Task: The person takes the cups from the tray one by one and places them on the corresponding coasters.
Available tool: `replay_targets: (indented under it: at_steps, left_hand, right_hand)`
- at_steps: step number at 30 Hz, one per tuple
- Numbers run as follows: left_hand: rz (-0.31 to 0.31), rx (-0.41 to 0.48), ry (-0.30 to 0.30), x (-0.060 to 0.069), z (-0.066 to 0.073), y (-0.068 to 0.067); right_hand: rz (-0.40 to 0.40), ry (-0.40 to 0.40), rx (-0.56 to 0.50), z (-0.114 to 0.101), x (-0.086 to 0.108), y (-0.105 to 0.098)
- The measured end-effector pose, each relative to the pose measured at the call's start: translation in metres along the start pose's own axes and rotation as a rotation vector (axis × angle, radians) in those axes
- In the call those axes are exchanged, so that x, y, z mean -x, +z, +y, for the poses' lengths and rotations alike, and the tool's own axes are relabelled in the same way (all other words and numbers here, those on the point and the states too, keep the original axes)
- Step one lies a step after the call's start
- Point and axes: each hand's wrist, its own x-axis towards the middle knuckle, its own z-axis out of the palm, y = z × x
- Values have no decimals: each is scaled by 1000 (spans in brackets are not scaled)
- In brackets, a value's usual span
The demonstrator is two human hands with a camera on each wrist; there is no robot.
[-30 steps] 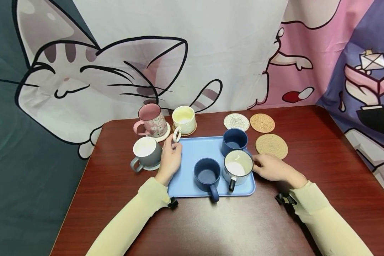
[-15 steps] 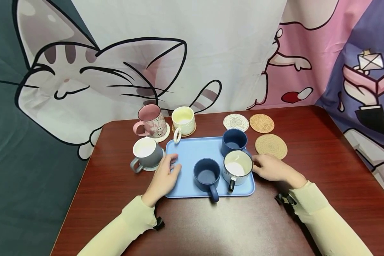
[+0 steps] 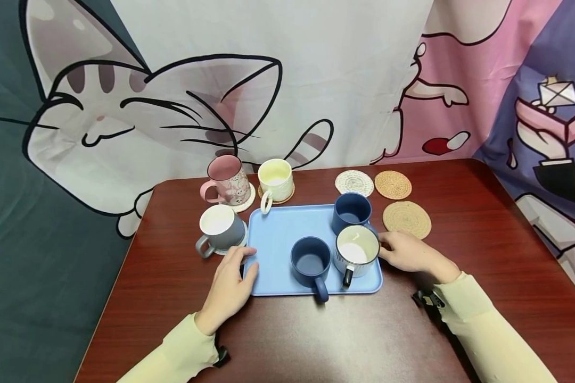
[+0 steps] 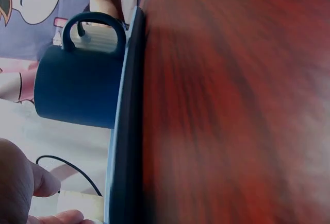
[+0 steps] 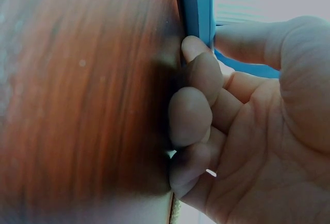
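A light-blue tray (image 3: 287, 221) lies on the table. My right hand (image 3: 409, 256) pinches its right rim; in the right wrist view the thumb (image 5: 247, 44) is above the rim and the curled fingers (image 5: 191, 116) are at its underside. My left hand (image 3: 229, 290) is at the tray's left edge, thumb and forefinger spread apart; whether it touches the rim I cannot tell. On the tray stand a dark-blue mug (image 3: 310, 261), another dark-blue mug (image 3: 351, 211) behind it, and a white enamel mug (image 3: 356, 250) with a black handle, beside my right fingertips.
Left of the tray, a grey mug (image 3: 222, 229) sits on a coaster. Farther back are a pink mug (image 3: 235, 186) and a cream mug (image 3: 276, 181), also on coasters. Bare coasters, white (image 3: 354, 182), orange (image 3: 393, 184) and tan (image 3: 407, 218), lie at the back right.
My left hand has drawn back from the cream mug's handle, leftward and toward me along the tray's left edge. The right hand, tray and mugs stay put.
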Motion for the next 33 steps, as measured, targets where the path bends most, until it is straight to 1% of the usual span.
replay_targets:
  at_steps: [4, 9, 12, 18, 26, 30, 33]
  left_hand:
    - [29, -23, -23, 2, -6, -1]
    - [30, -23, -87, 2, -12, -1]
    - [29, -24, -110, 1, -15, -1]
    - [36, -28, -120, -4, -21, 0]
    - [-6, -67, -118, -8, -29, -1]
    - [-18, -75, -103, -9, -31, -1]
    - [-27, -76, -89, -11, -31, -2]
  right_hand:
    - [-3, 9, -6, 0, 0, 1]
    - [-5, 21, -10, 0, 2, 2]
    - [-8, 22, -10, 1, 2, 2]
    - [-6, 12, -4, 2, 0, 1]
    - [-4, 25, -9, -2, 1, 2]
    - [17, 59, -8, -4, 5, 2]
    - [70, 107, -11, -7, 12, 2]
